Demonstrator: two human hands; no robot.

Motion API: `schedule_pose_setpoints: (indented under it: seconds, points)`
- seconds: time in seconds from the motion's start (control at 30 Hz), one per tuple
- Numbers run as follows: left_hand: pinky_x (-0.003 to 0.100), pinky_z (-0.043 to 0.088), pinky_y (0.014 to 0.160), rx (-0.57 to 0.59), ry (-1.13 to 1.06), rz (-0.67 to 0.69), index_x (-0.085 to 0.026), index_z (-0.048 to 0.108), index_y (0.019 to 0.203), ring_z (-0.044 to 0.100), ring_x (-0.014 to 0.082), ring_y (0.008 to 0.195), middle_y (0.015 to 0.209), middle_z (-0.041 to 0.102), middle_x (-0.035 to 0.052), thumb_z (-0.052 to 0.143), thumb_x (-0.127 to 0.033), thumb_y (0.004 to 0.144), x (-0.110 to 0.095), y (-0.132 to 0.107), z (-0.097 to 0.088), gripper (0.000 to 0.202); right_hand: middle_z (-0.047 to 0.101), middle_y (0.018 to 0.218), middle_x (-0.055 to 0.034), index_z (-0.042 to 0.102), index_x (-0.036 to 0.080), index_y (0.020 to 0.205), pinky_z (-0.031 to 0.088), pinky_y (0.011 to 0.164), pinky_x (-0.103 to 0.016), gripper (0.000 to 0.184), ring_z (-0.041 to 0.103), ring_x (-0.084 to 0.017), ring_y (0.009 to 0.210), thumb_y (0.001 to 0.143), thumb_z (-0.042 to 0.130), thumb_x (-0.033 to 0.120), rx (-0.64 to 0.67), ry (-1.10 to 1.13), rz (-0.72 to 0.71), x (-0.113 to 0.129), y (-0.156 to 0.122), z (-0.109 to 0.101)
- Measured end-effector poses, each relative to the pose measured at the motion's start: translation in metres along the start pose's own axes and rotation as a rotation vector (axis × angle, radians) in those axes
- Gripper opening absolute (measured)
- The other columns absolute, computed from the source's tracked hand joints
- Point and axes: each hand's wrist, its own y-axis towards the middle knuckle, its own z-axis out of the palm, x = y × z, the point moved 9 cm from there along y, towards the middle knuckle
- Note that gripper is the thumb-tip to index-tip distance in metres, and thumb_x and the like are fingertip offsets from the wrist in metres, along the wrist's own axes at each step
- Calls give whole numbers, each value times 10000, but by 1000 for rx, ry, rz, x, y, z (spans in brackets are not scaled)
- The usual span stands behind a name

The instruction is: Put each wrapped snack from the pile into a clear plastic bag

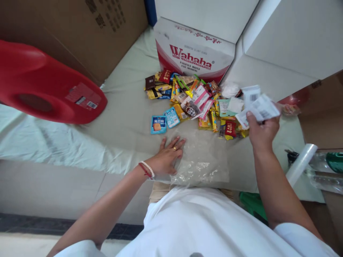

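My left hand [167, 157] lies flat, fingers spread, on the left edge of a clear plastic bag [203, 159] spread on the pale cloth. Raised to the right of that, my right hand [261, 130] is closed on a few white snack packets [258, 107] with barcodes. Just beyond the bag lies a pile of several coloured snack packets [193, 101]. Two blue packets [164, 121] sit at the pile's near left edge.
A white and red Wahaha carton [193, 53] stands behind the pile. A red plastic stool [48, 85] lies at the left, brown cartons behind it. White boxes [294, 39] stand at the back right. A roll of clear film [301, 164] and green items lie at the right.
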Motion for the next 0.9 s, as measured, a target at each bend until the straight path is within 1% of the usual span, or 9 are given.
schedule_pose_setpoints:
  seconds: [0.07,0.13,0.23,0.3,0.4,0.53,0.63,0.77,0.9]
  points:
    - [756,-8,1195,-13,2,-7,-199,597,1042,24,376,1601,1731,116,127,857,-258,638,0,0,1,484,521,1364,-124,579,257,1342,515,1027,-498,429,571,-296,1241,931,619,373,164,10,-199,55,-35,4]
    - [749,-10,1198,-19,7,-19,-198,599,1070,18,371,1602,1730,126,130,851,-268,648,0,-1,1,496,553,1376,-120,590,271,1368,524,1008,-456,411,578,-289,1231,957,579,277,497,-26,-370,97,-84,34]
    - [727,-8,1211,-49,25,-35,-200,609,1136,-1,362,1603,1731,119,132,828,-284,673,3,-6,2,518,519,1486,-124,586,271,1408,511,1008,-459,466,577,-301,1219,947,595,208,941,-114,-456,115,-151,79]
    - [732,7,1209,-82,34,-73,-216,612,1195,-11,364,1603,1735,98,124,798,-289,697,8,-14,5,536,429,1575,-132,528,262,1473,464,1075,-497,598,532,-323,1282,900,700,281,1114,-63,-435,112,-172,95]
    - [749,26,1197,-119,37,-142,-272,564,1359,-12,372,1602,1739,76,109,730,-270,733,15,-29,13,648,376,1595,-168,429,212,1542,390,1163,-492,780,430,-322,1402,862,763,399,1157,100,-337,106,-172,102]
    - [739,39,1202,-149,53,-229,-315,457,1510,7,363,1603,1739,63,88,615,-189,752,21,-45,21,785,498,1452,-172,492,189,1484,451,1100,-442,641,522,-285,1303,887,711,273,1140,27,-153,86,-158,116]
    - [732,29,1208,-154,55,-297,-280,338,1591,9,346,1606,1738,55,82,551,-165,746,26,-51,23,879,556,1313,-145,582,183,1388,497,1015,-391,559,588,-264,1167,847,721,217,1162,-17,-122,77,-147,120]
    - [735,15,1207,-163,59,-312,-203,207,1637,22,349,1605,1732,53,114,529,-175,722,26,-52,22,971,543,1299,-135,568,175,1377,488,1015,-375,554,565,-253,1172,840,705,165,1109,71,-253,91,-130,103]
    - [754,4,1192,-199,59,-306,-179,219,1635,55,364,1601,1724,60,138,522,-183,720,24,-51,21,963,556,1344,-134,575,186,1347,465,1040,-414,494,547,-272,1200,866,681,153,1193,19,-495,120,-150,100]
